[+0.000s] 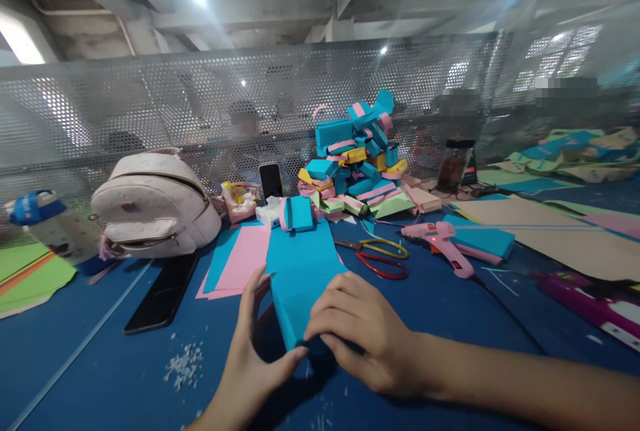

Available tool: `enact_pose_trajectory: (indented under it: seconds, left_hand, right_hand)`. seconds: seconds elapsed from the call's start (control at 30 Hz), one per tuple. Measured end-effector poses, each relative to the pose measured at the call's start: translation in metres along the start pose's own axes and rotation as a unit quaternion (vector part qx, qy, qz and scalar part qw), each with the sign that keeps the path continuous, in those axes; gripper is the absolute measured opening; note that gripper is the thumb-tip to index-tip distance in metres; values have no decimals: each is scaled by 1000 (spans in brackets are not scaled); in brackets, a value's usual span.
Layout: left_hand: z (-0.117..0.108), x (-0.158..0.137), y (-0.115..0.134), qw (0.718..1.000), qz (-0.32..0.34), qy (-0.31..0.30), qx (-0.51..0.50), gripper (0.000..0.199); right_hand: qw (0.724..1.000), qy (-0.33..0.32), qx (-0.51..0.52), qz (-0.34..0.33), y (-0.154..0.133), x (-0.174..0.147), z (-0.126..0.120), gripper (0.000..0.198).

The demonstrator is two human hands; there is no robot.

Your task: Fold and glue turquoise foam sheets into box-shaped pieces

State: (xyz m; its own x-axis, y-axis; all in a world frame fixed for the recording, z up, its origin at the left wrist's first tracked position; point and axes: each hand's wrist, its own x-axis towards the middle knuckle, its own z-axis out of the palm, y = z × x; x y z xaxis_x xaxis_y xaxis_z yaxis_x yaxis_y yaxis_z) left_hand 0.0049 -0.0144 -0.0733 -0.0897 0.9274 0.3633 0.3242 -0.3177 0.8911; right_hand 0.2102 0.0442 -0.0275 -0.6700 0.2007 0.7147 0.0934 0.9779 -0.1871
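Observation:
A blue folded-paper box (295, 301) is tilted up in front of me, between my two hands. My left hand (253, 344) frames its left side, with the thumb at the near corner and the fingers at the far edge. On the right, the curled fingers of my right hand (360, 327) press the near end and right edge of the box; part of the paper is hidden beneath them. Flat blue paper (300, 244) lies just behind it. Scissors (375, 252) with one yellow and one red handle rest to the right, near a pink glue gun (443, 241).
A pile of folded paper pieces (355, 157) stands at the back before a perforated metal screen (200, 104). To the left are a white backpack (155, 204), a black phone (163, 294) and a bottle (60, 231). Paper sheets (545, 227) and a purple case (585, 301) lie right.

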Motion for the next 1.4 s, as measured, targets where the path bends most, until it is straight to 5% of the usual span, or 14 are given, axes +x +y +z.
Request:
enact_pose_trajectory:
  seconds: [1.4]
  left_hand:
    - [2,4,-2,996,-7,-6,-92,86]
  right_hand:
    - [993,-38,89,62,10,1,-5,19]
